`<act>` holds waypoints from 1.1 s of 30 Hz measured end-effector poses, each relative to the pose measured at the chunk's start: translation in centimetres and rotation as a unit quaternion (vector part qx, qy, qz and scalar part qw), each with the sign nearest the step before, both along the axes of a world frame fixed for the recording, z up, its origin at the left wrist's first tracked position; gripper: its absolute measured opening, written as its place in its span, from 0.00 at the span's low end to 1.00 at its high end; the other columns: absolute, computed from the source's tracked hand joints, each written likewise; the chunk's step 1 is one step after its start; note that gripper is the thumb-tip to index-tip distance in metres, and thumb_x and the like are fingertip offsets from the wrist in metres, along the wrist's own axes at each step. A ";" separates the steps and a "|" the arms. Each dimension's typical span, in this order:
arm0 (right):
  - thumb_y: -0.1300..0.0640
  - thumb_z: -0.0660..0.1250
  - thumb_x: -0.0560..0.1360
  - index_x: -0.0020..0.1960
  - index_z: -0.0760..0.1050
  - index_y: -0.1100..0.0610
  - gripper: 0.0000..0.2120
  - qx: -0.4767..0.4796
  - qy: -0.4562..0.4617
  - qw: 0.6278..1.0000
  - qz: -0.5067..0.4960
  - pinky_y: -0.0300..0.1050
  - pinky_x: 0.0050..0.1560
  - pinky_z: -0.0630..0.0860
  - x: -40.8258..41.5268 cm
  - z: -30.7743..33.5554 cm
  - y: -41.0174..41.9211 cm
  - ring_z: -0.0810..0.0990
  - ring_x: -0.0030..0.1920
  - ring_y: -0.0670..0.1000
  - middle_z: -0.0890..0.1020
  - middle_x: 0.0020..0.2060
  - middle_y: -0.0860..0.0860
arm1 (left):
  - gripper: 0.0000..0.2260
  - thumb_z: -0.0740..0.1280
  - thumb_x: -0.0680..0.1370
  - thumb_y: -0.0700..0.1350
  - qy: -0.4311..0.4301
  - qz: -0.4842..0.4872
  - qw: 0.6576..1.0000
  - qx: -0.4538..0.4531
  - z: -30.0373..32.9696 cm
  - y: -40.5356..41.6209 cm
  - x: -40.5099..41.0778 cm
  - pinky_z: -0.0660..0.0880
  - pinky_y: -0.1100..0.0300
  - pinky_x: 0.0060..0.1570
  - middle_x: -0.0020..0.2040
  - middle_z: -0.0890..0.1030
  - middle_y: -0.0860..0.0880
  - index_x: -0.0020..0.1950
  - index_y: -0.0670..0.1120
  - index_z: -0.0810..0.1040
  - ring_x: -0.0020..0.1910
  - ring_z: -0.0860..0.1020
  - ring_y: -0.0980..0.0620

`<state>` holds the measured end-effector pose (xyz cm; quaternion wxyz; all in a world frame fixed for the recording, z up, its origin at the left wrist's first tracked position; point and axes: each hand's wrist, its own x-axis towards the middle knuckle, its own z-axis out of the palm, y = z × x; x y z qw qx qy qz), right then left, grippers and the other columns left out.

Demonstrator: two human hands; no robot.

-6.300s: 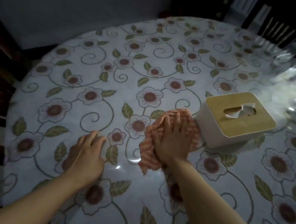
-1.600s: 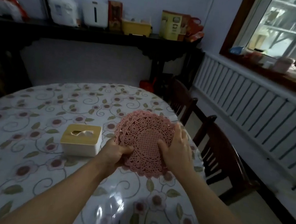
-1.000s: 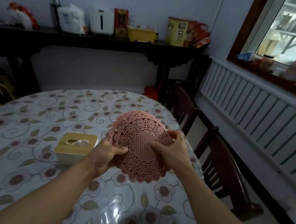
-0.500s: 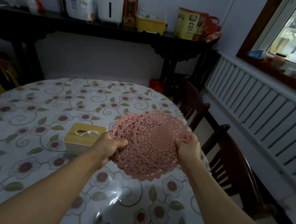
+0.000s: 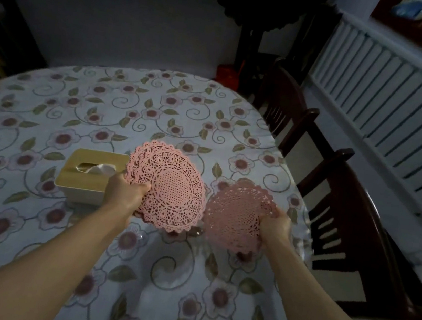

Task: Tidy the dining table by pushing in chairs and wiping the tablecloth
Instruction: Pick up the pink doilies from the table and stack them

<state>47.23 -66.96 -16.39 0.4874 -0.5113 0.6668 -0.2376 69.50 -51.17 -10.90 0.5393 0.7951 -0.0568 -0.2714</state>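
My right grip (image 5: 275, 224) pinches one pink lace doily (image 5: 234, 216) low over the floral-clothed table's (image 5: 36, 217) near right edge; left grip (image 5: 125, 193) clasps the pink doily stack (image 5: 171, 187) just left of it.

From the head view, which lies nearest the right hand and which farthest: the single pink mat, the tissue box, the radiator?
1. Single mat: pinched by the right hand itself.
2. Tissue box: on the table, beyond the left hand.
3. Radiator: along the wall at far right.
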 end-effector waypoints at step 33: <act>0.62 0.65 0.76 0.51 0.69 0.54 0.08 -0.125 -0.038 0.978 0.162 0.34 0.21 0.68 10.9 4.0 -7.6 0.77 0.33 0.48 0.80 0.45 0.50 | 0.04 0.70 0.73 0.39 0.147 0.048 0.979 -0.136 -1.3 -9.5 2.2 0.78 0.51 0.43 0.45 0.82 0.42 0.46 0.45 0.78 0.44 0.81 0.44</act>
